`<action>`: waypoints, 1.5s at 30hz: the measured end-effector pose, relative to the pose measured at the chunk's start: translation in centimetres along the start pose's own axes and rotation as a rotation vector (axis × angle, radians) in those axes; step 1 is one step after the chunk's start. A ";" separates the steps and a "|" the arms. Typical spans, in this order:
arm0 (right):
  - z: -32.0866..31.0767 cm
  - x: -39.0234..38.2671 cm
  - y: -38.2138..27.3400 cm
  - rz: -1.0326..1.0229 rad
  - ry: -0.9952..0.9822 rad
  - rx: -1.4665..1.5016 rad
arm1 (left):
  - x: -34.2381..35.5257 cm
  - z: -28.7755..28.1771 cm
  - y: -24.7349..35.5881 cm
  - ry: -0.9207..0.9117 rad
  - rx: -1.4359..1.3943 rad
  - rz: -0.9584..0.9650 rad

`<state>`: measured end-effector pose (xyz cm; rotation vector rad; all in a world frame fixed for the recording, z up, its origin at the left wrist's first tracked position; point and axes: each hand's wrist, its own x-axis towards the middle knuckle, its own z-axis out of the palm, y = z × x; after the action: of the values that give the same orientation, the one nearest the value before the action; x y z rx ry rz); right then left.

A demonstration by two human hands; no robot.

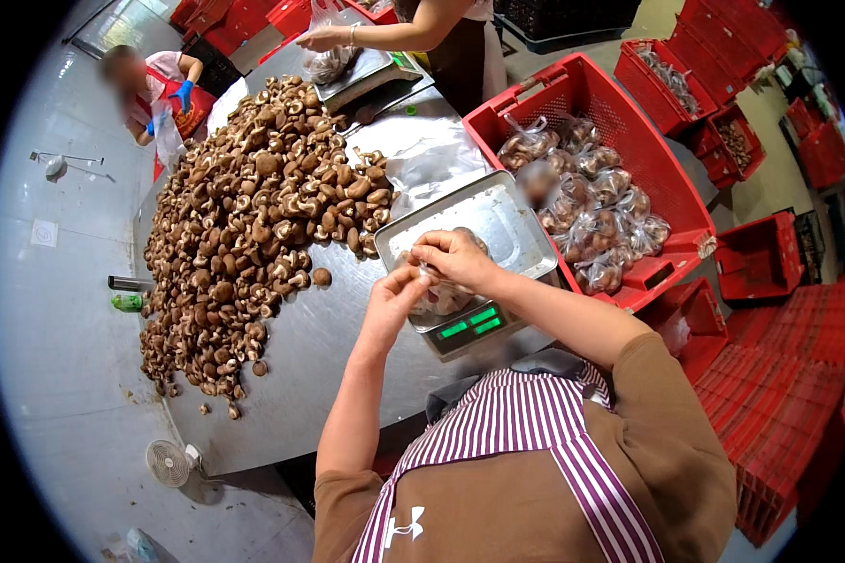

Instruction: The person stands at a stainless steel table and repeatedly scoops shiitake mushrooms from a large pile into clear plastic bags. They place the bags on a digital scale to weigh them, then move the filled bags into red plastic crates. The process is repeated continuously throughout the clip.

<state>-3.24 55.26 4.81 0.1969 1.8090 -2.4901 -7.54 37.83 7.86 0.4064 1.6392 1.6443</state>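
Both grips, left hand [396, 286] & right hand [453, 258], pinched shut on clear mushroom bag [441, 298] over scale [469, 324].

Round metal table [333, 352]. Mushroom heap [253, 216] covers 9 to 12 o'clock. Digital scale [469, 267] at 4 o'clock, tray empty at far edge. Second scale [361, 75] at 12 o'clock. Loose clear bags [432, 155] at 2 o'clock.
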 end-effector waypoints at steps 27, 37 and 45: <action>-10.1 -10.6 1.2 -0.723 0.428 -1.112 | -0.3 17.4 4.9 -0.519 0.348 0.500; -33.6 -15.3 -5.1 -0.124 0.537 -1.511 | 2.3 17.3 1.2 -0.358 0.302 0.204; -41.6 -15.3 0.6 0.502 0.393 -1.555 | 2.0 12.6 -1.9 -0.162 0.211 0.021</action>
<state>14.85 94.15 -6.31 0.8484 2.7091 -0.3383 0.47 47.97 7.07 0.6475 1.6943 1.4183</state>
